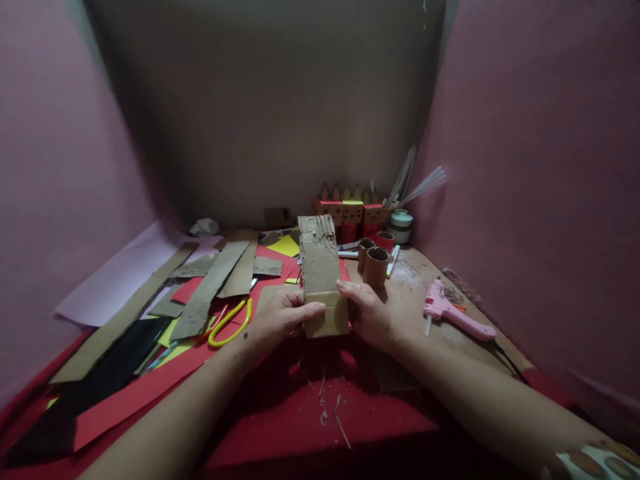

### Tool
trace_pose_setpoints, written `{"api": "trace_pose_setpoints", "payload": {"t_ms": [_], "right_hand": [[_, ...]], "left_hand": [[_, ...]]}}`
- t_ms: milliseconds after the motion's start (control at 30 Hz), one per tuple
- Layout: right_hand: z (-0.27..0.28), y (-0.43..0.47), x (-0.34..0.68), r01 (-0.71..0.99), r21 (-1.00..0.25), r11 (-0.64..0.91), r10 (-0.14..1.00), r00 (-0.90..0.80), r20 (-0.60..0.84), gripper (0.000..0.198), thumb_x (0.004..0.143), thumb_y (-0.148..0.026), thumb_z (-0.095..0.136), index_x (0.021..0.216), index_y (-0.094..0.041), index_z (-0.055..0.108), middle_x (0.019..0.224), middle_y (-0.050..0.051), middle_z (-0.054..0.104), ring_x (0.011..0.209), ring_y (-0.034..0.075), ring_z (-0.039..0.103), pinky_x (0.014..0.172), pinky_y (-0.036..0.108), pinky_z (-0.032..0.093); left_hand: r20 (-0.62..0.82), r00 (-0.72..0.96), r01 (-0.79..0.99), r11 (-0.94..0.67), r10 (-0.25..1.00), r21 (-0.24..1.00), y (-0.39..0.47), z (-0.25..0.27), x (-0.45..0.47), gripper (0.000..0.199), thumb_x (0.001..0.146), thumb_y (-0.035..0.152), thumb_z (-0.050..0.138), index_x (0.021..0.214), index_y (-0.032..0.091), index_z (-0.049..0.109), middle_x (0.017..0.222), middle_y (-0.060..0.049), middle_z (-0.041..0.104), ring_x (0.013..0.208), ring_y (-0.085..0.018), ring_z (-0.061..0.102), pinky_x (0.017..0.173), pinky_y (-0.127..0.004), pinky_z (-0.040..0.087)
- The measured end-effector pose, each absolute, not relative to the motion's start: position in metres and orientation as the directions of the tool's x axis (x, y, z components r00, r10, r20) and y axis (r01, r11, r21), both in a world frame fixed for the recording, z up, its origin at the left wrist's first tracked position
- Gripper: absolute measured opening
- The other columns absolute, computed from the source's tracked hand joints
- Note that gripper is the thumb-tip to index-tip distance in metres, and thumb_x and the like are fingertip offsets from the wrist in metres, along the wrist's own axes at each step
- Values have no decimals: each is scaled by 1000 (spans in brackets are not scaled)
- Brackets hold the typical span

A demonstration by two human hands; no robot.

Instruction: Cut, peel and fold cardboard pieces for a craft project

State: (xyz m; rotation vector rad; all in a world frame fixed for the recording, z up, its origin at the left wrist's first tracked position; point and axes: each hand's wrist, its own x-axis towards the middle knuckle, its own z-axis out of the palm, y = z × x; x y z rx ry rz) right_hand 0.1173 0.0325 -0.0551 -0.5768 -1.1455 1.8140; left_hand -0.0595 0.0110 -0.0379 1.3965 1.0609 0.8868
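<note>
Between my two hands I hold a piece of folded cardboard (321, 263), a long brown strip with a torn, corrugated far end and a box-like near end. My left hand (287, 313) grips its left side, thumb lying across the near face. On the right edge, my right hand (367, 310) is closed with the thumb near the fold. The fingers behind the cardboard are hidden. Just left of my left hand lie scissors with yellow handles (230, 323). Cardboard tubes (376, 268) stand beyond my right hand.
A pink hot glue gun (445, 310) lies on a brown board (415, 293) at the right, its cord trailing. Cardboard strips (215, 287) and red paper (145, 393) cover the left side. At the back are decorated boxes (353, 212), a pale jar (401, 227) and glue sticks (425, 183).
</note>
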Motion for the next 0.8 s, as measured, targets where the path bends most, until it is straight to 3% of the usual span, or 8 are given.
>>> {"api": "trace_pose_setpoints", "payload": {"t_ms": [133,333,467,633,800], "right_hand": [[-57,33,117,-383,-912,-151,846,-526,81,23,65,-28,77,82,-15,72,71,1,68,62,13,58,64,25,44],[-60,33,116,-386,-921,-51,860,-485,156,24,73,-26,71,95,-18,74,81,3,72,75,15,63,74,28,47],[-62,35,116,-395,-916,-64,858,-490,151,25,74,-26,70,97,-17,74,85,4,72,74,16,64,74,29,48],[-60,36,115,-382,-921,-75,884,-453,116,21,71,-26,70,89,-15,73,79,4,72,67,14,64,68,27,48],[-58,31,112,-424,-902,-84,904,-413,110,17,71,-22,70,87,-16,69,76,2,70,67,14,63,67,26,50]], "left_hand": [[-39,266,128,5,963,992,14,-35,-65,34,71,46,71,73,12,69,57,0,57,48,-10,43,46,-21,28],[53,268,113,-87,962,990,22,-40,-71,28,72,38,74,85,13,71,68,-1,64,55,-10,49,50,-22,34],[107,247,-11,-107,963,994,24,-43,-69,25,74,34,74,85,13,68,68,0,62,51,-8,48,46,-20,35],[226,62,-205,-209,972,956,25,-39,-65,34,71,28,76,99,22,58,64,7,57,49,-8,51,45,-18,41],[223,129,-85,-214,966,973,19,-36,-59,24,71,27,74,89,18,60,67,5,60,47,-7,52,43,-18,42]]}}
